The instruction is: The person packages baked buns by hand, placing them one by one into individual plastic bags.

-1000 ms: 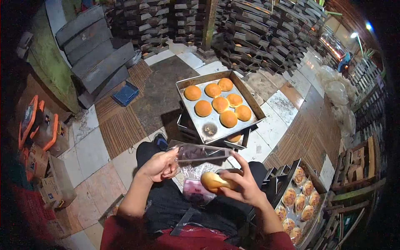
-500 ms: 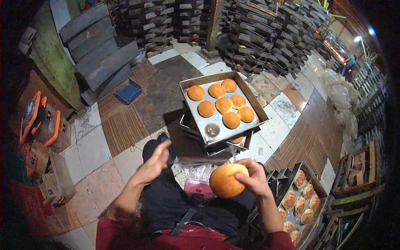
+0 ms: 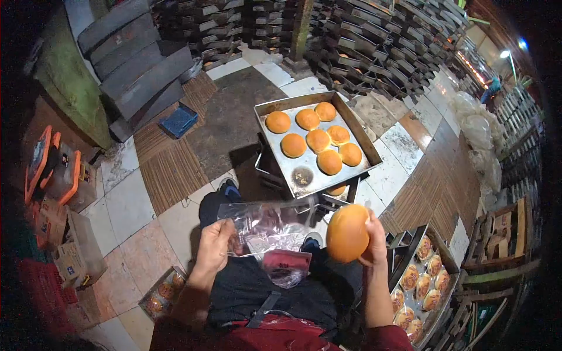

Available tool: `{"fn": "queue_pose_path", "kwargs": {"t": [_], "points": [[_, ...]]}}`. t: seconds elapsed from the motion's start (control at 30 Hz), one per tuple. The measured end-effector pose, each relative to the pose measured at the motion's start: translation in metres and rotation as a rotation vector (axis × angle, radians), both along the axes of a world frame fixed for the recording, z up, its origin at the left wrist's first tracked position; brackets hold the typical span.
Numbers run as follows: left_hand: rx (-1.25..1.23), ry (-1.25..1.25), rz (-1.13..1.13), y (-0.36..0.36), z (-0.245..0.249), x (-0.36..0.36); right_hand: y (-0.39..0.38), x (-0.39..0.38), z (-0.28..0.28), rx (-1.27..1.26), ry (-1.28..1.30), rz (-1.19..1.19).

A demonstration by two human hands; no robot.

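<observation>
My right hand (image 3: 376,244) grips a round golden bun (image 3: 348,233) by its right side, above my lap. My left hand (image 3: 214,248) is closed on the left edge of a clear plastic bag (image 3: 263,221), which stretches across toward the bun. Just below lies a pink-printed plastic packet (image 3: 287,263) on my lap, between my legs. The bun is beside the bag, not inside it. In front of my knees, a metal tray (image 3: 358,126) holds several unwrapped buns, some touching each other.
Under the tray is another tray with a bun showing. At right stands a tray (image 3: 448,251) of wrapped buns; a smaller one (image 3: 149,292) lies at left. Nearby are a blue tray (image 3: 178,120), orange-handled bins (image 3: 73,178) and stacked dark trays (image 3: 374,52). A person (image 3: 492,89) is far off.
My left hand has come down and taken hold of the clear bag, which is now lifted and spread. My right hand has moved right and up with the bun, turning it.
</observation>
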State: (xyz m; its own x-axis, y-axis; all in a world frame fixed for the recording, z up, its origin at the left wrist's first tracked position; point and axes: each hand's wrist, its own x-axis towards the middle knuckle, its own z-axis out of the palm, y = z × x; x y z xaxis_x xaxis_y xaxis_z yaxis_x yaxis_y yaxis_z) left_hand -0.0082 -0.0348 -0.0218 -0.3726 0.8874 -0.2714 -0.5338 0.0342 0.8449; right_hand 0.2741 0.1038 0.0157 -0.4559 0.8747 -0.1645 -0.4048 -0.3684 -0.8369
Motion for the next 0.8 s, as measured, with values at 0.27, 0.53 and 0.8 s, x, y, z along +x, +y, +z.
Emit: {"fn": "queue_pose_path", "kwargs": {"t": [0.27, 0.53, 0.8], "points": [[-0.087, 0.067, -0.163, -0.009, -0.001, 0.001, 0.010, -0.027, -0.024, -0.178, 0.207, 0.052], [0.005, 0.503, -0.510, 0.027, 0.014, 0.020, -0.040, -0.023, -0.006, 0.273, -0.562, 0.124], [0.204, 0.151, -0.019, 0.020, 0.052, 0.057, -0.069, -0.035, 0.001, 0.082, -0.410, -0.275]]}}
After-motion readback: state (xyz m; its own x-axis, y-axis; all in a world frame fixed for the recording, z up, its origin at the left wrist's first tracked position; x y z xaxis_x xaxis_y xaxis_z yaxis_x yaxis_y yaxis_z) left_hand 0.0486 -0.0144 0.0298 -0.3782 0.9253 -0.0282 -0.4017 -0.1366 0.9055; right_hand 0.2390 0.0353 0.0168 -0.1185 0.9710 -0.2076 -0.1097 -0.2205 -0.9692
